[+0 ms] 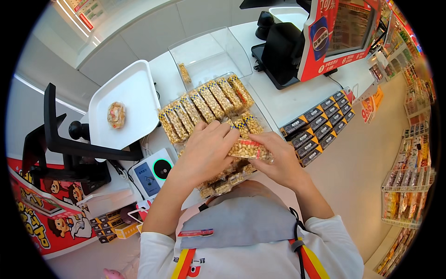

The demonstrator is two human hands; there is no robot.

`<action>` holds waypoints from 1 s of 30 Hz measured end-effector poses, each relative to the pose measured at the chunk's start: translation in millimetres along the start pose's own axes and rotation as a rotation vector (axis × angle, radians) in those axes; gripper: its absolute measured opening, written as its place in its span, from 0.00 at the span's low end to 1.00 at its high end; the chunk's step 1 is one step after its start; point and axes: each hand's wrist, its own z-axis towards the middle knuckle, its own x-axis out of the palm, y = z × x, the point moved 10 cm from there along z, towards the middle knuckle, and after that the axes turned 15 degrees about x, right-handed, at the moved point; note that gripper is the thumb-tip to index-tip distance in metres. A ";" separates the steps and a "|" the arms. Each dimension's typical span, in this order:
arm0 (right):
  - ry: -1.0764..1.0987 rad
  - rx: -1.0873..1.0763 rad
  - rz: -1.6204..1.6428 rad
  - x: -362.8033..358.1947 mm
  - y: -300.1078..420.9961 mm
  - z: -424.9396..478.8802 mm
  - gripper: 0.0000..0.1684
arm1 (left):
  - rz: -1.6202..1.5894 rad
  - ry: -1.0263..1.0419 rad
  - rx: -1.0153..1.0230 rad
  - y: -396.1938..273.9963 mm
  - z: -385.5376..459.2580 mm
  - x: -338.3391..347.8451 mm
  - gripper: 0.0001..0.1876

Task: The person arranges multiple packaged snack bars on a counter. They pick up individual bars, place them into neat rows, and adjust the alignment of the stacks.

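Observation:
A wrapped peanut bar (251, 149) with red print lies between my two hands, above the other bars. My right hand (280, 157) grips its right end between thumb and fingers. At the left end, the thumb and forefinger of my left hand (209, 151) close around it. Beneath and beyond my hands, several clear-wrapped nut bars (205, 101) stand packed side by side in a row, with blue-and-yellow checked ends. More wrapped bars (223, 188) sit nearer my body, partly hidden by my hands and forearms.
Behind the bars is a clear plastic bin (223, 62) with one bar (184, 72) at its left. A white tray (130, 94) holds a wrapped snack (116, 115). Nearby stand a payment device (153, 172), a black stand (282, 52), a red-framed screen (348, 31) and stacked black boxes (318, 123).

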 end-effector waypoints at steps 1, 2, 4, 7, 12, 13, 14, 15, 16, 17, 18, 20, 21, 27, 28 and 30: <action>-0.044 0.024 0.001 -3.8 -5.8 -2.4 0.33 | 0.027 -0.026 0.007 0.5 0.0 -6.6 0.21; -0.054 -0.017 -0.047 -2.1 -2.0 -5.8 0.33 | 0.054 -0.052 0.015 1.6 0.1 -13.6 0.21; -0.069 -0.100 -0.147 2.0 7.1 -14.3 0.32 | 0.100 -0.058 0.029 3.2 2.1 -16.3 0.20; 0.013 -0.098 -0.092 16.2 4.6 -20.3 0.32 | 0.133 -0.006 0.048 7.2 10.4 -10.5 0.18; -0.057 0.074 0.073 -13.1 -24.9 5.5 0.18 | 0.158 0.111 0.051 15.3 17.7 5.1 0.18; -0.092 0.061 0.068 -23.6 -25.0 14.4 0.17 | 0.159 0.112 0.052 17.0 17.3 7.7 0.19; -0.123 0.046 0.064 -30.8 -24.0 25.3 0.15 | 0.160 0.111 0.050 18.0 15.6 11.1 0.20; -0.144 0.055 0.087 -35.4 -25.0 38.9 0.15 | 0.162 0.113 0.058 18.2 17.1 12.3 0.20; -0.160 0.062 0.111 -39.1 -25.0 55.0 0.15 | 0.126 0.156 0.029 21.4 17.4 16.3 0.24; -0.172 0.066 0.135 -42.2 -23.4 73.7 0.15 | 0.132 0.129 0.026 21.5 16.8 15.2 0.25; -0.096 0.014 0.149 -35.4 -11.4 99.0 0.15 | 0.138 0.106 0.023 21.7 15.5 16.3 0.25; 0.080 -0.001 0.071 -4.9 3.7 160.2 0.16 | 0.111 0.077 0.009 20.5 13.8 13.5 0.28; 0.167 -0.033 0.001 19.1 10.2 194.3 0.18 | 0.106 0.050 -0.024 20.5 9.5 8.9 0.29; 0.741 -0.033 -0.521 205.2 -28.0 334.3 0.26 | 0.033 -0.188 -0.280 20.0 -57.2 -10.6 0.29; 0.807 -0.008 -0.607 222.2 -36.0 341.0 0.27 | 0.052 -0.204 -0.362 18.8 -77.0 -12.0 0.29; 0.945 0.016 -0.688 250.7 -59.7 349.4 0.27 | 0.074 -0.253 -0.530 11.2 -117.9 -14.0 0.28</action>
